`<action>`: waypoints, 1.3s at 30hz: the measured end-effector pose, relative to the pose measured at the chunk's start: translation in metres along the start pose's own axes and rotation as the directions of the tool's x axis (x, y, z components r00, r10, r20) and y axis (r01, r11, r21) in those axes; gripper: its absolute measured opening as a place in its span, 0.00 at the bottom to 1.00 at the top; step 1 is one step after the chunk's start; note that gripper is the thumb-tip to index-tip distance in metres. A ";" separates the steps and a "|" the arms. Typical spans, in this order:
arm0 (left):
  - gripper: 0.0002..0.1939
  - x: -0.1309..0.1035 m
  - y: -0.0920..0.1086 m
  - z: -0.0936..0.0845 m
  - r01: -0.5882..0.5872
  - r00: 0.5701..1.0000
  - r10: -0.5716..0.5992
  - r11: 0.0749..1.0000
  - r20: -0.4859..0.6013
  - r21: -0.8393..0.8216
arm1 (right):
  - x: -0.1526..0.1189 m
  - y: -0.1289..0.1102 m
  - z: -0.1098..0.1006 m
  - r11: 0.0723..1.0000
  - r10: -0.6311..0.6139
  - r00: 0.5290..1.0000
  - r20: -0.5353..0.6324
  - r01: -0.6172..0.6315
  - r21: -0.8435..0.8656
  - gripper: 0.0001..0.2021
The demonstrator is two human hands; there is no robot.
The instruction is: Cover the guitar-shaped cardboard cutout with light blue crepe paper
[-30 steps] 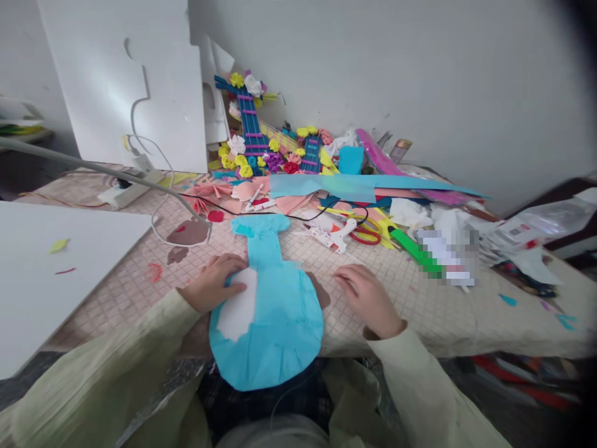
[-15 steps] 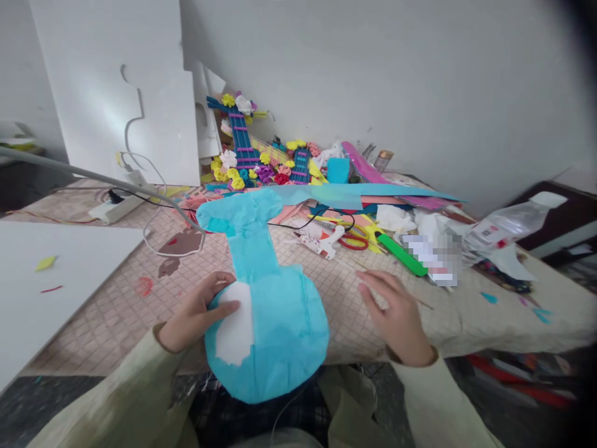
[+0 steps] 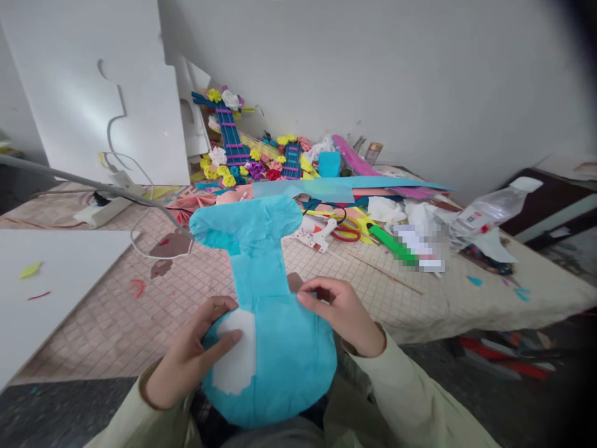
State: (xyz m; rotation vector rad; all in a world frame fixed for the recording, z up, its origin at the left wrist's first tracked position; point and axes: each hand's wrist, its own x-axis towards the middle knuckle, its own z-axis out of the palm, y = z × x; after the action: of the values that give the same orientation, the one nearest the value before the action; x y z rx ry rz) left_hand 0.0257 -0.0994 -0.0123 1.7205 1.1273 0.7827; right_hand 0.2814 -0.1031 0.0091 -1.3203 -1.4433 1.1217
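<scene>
A flat guitar-shaped cutout [image 3: 293, 367] covered in light blue paper lies tilted at the table's front edge, its round body toward me and its neck pointing away. A white uncovered patch [image 3: 236, 361] shows on the left of the body. My left hand [image 3: 191, 348] grips the left rim, thumb over the white patch and fingers behind. At the body's upper right edge, my right hand [image 3: 340, 311] pinches the blue paper between thumb and fingers. Beyond it lie a white glue gun [image 3: 319, 235] and red-handled scissors [image 3: 347, 230].
A green utility knife [image 3: 392, 244], a thin wooden stick [image 3: 387, 274] and a plastic bottle [image 3: 499, 202] lie to the right. Paper flowers and small blue guitars [image 3: 231, 134] pile up at the back. A white board [image 3: 60, 274] and a power strip [image 3: 105, 208] are on the left.
My right hand has come in from the right onto the cutout's upper right edge. The cutout has shifted slightly toward me, and the view has turned a little to the right.
</scene>
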 end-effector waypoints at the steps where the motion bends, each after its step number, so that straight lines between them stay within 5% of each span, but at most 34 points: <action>1: 0.11 0.000 0.001 0.000 -0.009 1.000 0.009 1.000 0.002 0.008 | 0.000 0.000 0.000 0.999 0.026 1.000 0.013 -0.027 0.039 0.10; 4: 0.10 0.000 0.004 -0.001 -0.017 1.000 0.017 1.000 0.000 0.002 | 0.000 -0.001 0.000 0.959 0.135 0.987 0.082 -0.151 0.238 0.08; 8: 0.11 -0.002 0.006 -0.001 -0.016 1.000 0.016 1.000 -0.003 -0.025 | 0.000 0.000 0.002 0.747 0.331 0.912 0.242 -0.410 0.523 0.09; 13: 0.10 -0.006 0.001 0.000 0.015 1.000 -0.016 0.997 -0.013 -0.070 | -0.002 0.005 0.005 0.606 0.399 0.843 0.360 -0.538 0.586 0.11; 23: 0.11 -0.008 -0.005 0.000 0.098 0.994 -0.087 0.979 0.064 -0.179 | -0.013 0.011 0.010 0.475 0.423 0.784 0.455 -0.619 0.625 0.16; 39: 0.12 -0.021 0.004 0.007 0.202 0.977 -0.212 0.895 0.018 -0.397 | -0.034 -0.001 0.021 0.425 0.279 0.804 0.525 -0.594 0.683 0.16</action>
State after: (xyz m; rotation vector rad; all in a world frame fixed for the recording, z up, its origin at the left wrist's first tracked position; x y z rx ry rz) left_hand 0.0254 -0.1219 -0.0121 1.2322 1.0621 0.8353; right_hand 0.2629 -0.1383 0.0047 -0.7995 -0.5122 2.1495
